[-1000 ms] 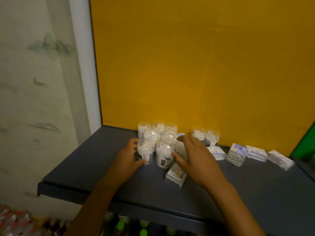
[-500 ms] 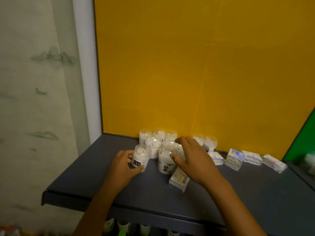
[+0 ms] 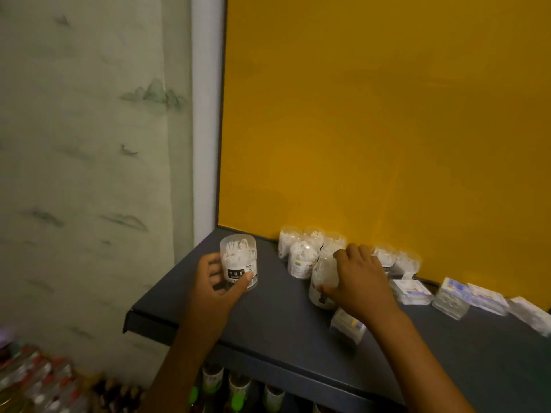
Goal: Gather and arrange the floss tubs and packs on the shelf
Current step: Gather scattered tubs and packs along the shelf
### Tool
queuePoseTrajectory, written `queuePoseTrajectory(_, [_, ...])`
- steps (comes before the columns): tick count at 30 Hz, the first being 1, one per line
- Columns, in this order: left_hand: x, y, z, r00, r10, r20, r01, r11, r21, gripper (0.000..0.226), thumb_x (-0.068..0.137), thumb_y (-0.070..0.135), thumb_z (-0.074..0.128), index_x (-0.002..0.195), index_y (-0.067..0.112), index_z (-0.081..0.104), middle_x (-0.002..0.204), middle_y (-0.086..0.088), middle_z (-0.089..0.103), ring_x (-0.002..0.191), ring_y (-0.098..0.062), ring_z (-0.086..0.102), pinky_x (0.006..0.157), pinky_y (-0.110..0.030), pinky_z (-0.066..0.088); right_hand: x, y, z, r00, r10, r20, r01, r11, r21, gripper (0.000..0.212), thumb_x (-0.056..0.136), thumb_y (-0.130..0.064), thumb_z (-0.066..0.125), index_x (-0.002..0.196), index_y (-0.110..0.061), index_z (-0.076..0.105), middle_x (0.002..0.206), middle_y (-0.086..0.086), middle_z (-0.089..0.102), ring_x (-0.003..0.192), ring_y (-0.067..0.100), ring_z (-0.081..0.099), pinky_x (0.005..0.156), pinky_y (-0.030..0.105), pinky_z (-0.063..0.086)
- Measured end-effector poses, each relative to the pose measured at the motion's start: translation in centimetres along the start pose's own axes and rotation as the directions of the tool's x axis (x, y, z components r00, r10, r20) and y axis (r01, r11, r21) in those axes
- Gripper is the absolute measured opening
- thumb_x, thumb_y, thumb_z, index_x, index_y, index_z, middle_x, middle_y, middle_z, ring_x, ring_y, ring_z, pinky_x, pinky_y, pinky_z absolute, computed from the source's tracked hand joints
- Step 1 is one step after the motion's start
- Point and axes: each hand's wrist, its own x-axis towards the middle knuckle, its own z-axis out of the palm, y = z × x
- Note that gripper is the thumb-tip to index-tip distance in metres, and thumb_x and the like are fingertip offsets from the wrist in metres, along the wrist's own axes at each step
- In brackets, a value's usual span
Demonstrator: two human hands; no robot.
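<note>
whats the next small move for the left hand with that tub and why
Probably carry the tub that the left hand grips back toward the cluster of tubs by the yellow back wall and set it down beside them. It is held apart from that group, near the shelf left end, while the right hand grips another tub.

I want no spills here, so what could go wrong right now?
1. The left hand holds the clear black-labelled floss tub near the dark shelf's left edge; a slip could send it off.
2. The right hand grips a tilted clear tub beside the standing cluster and could topple those.
</note>
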Motion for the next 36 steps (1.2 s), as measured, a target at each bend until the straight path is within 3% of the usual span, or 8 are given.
queuePoseTrajectory(5, [-0.9, -0.4, -1.1, 0.993, 0.000, -0.119, 0.002, 1.000, 0.014, 0.049, 0.078, 0.013, 0.074, 0.116, 0.024, 0.046, 0.108, 0.005, 0.057, 0.085, 0.004, 0.056, 0.058, -0.008, 0.047, 0.7, -1.2, 0.9, 0.997, -0.022, -0.073, 0.025, 0.999, 0.039, 0.065, 0.074, -0.059, 0.070, 0.122, -0.018, 0.053, 0.115, 0.007, 0.050, 0.107, 0.027, 0.044, 0.087, 0.038, 0.041])
queuePoseTrajectory(9, [-1.8, -0.4, -1.4, 0.986, 0.013, -0.168, -0.013, 1.000, 0.006, 0.050, 0.076, 0.017, 0.076, 0.116, 0.024, 0.048, 0.108, 0.004, 0.059, 0.090, -0.002, 0.059, 0.067, -0.015, 0.046, 0.6, -1.4, 0.2, 0.998, -0.004, -0.058, 0.019, 0.965, 0.262, 0.067, 0.070, -0.058, 0.075, 0.121, -0.027, 0.045, 0.119, 0.003, 0.053, 0.109, 0.024, 0.045, 0.086, 0.036, 0.043])
queuePoseTrajectory(14, [-3.0, 1.8, 0.2, 0.987, 0.070, -0.144, -0.075, 0.997, -0.029, 0.045, 0.076, 0.015, 0.075, 0.107, 0.030, 0.047, 0.100, 0.016, 0.059, 0.089, 0.000, 0.060, 0.065, -0.007, 0.050, -1.2, 0.6, -2.5, 0.984, 0.118, -0.131, 0.008, 0.711, 0.703, 0.062, 0.071, -0.047, 0.081, 0.117, -0.037, 0.041, 0.114, -0.003, 0.058, 0.101, 0.017, 0.057, 0.076, 0.035, 0.050])
queuePoseTrajectory(20, [-6.4, 5.1, 5.6, 0.991, 0.132, -0.010, -0.132, 0.985, -0.111, 0.045, 0.076, 0.021, 0.072, 0.113, 0.028, 0.048, 0.106, 0.015, 0.061, 0.090, 0.006, 0.063, 0.066, -0.007, 0.049, -7.1, 5.9, -5.2, 0.948, 0.276, -0.156, 0.020, 0.439, 0.898, 0.061, 0.070, -0.042, 0.083, 0.122, -0.042, 0.049, 0.118, -0.007, 0.060, 0.098, 0.007, 0.062, 0.077, 0.032, 0.056])
queuePoseTrajectory(25, [-10.9, 7.2, 11.6, 0.980, 0.162, 0.119, -0.146, 0.981, -0.131, 0.045, 0.075, 0.025, 0.073, 0.114, 0.026, 0.050, 0.112, 0.006, 0.063, 0.101, -0.006, 0.063, 0.068, -0.010, 0.050, -14.4, 11.8, -8.4, 0.892, 0.434, -0.126, 0.004, 0.270, 0.963, 0.066, 0.066, -0.043, 0.079, 0.125, -0.035, 0.050, 0.119, -0.019, 0.058, 0.097, -0.001, 0.062, 0.071, 0.019, 0.055])
queuePoseTrajectory(31, [-16.4, 8.8, 17.4, 0.960, 0.158, 0.230, -0.134, 0.984, -0.113, 0.049, 0.067, 0.039, 0.074, 0.110, 0.030, 0.054, 0.111, 0.006, 0.065, 0.102, -0.008, 0.063, 0.078, -0.024, 0.052, -22.6, 18.2, -11.1, 0.841, 0.530, -0.107, -0.017, 0.224, 0.974, 0.059, 0.067, -0.044, 0.077, 0.121, -0.032, 0.055, 0.112, -0.019, 0.065, 0.096, -0.001, 0.064, 0.074, 0.019, 0.054])
queuePoseTrajectory(34, [-19.9, 9.7, 20.2, 0.945, 0.170, 0.278, -0.143, 0.983, -0.115, 0.053, 0.065, 0.040, 0.074, 0.113, 0.026, 0.055, 0.111, 0.007, 0.066, 0.105, -0.006, 0.061, 0.078, -0.020, 0.047, -26.9, 21.8, -11.9, 0.806, 0.583, -0.101, -0.036, 0.219, 0.975, 0.059, 0.067, -0.044, 0.078, 0.121, -0.031, 0.057, 0.115, -0.014, 0.066, 0.099, 0.001, 0.065, 0.078, 0.021, 0.054])
queuePoseTrajectory(36, [-22.0, 10.2, 21.9, 0.940, 0.173, 0.293, -0.142, 0.982, -0.126, 0.052, 0.065, 0.040, 0.075, 0.112, 0.027, 0.056, 0.110, 0.009, 0.066, 0.105, -0.004, 0.060, 0.077, -0.019, 0.046, -29.6, 23.5, -12.5, 0.785, 0.611, -0.104, -0.042, 0.220, 0.975, 0.055, 0.069, -0.039, 0.077, 0.120, -0.030, 0.057, 0.115, -0.017, 0.064, 0.098, -0.001, 0.064, 0.074, 0.014, 0.052])
